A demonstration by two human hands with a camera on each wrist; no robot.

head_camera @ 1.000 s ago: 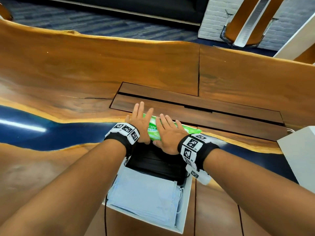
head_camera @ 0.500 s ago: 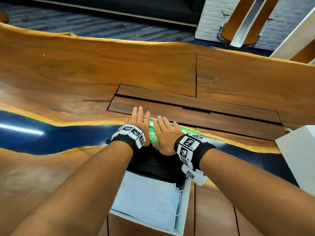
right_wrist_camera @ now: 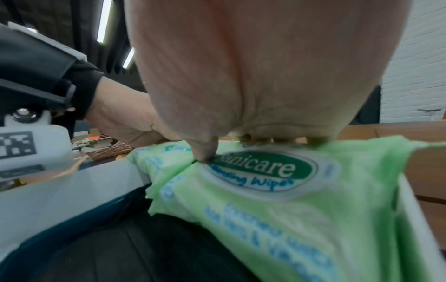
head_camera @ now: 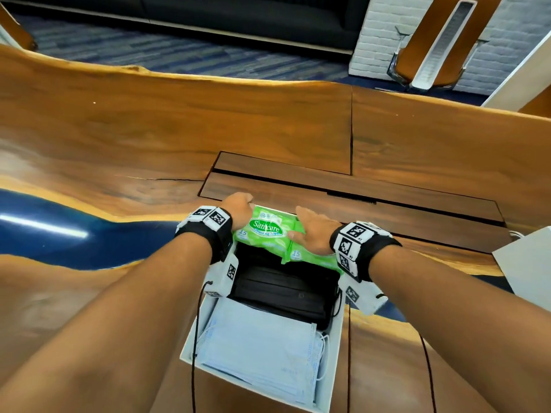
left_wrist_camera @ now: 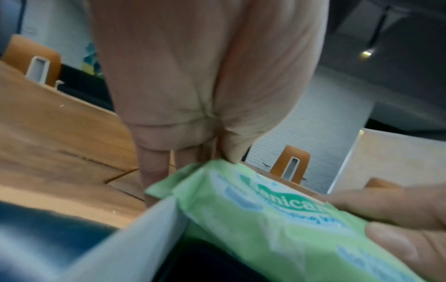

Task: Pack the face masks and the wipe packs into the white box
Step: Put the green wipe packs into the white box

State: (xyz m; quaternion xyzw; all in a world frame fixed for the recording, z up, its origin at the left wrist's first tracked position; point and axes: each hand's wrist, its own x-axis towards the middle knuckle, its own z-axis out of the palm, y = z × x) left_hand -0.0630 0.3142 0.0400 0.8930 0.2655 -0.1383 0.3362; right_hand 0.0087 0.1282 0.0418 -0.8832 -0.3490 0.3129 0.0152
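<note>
A white box (head_camera: 333, 371) sits on the wooden table, with light blue face masks (head_camera: 259, 347) at its near end and black face masks (head_camera: 283, 290) in the middle. Two green wipe packs lie side by side at the far end, tilted label-up. My left hand (head_camera: 238, 210) grips the left wipe pack (head_camera: 265, 231) by its outer end: thumb on top, fingers down behind (left_wrist_camera: 198, 160). My right hand (head_camera: 313, 231) holds the right wipe pack (head_camera: 310, 257). Its thumb presses at the seam between the packs and its fingers curl over the far edge (right_wrist_camera: 241, 145).
A white block (head_camera: 527, 263) stands at the right edge of the table. Just behind the box is a dark inset panel (head_camera: 357, 198), and a blue resin band (head_camera: 59, 228) runs across the table on the left. Chairs (head_camera: 432, 40) stand beyond the far edge.
Both hands lay flat on the packs with straight fingers before. Now their fingers curl over the far edge and the packs' labels show between the hands.
</note>
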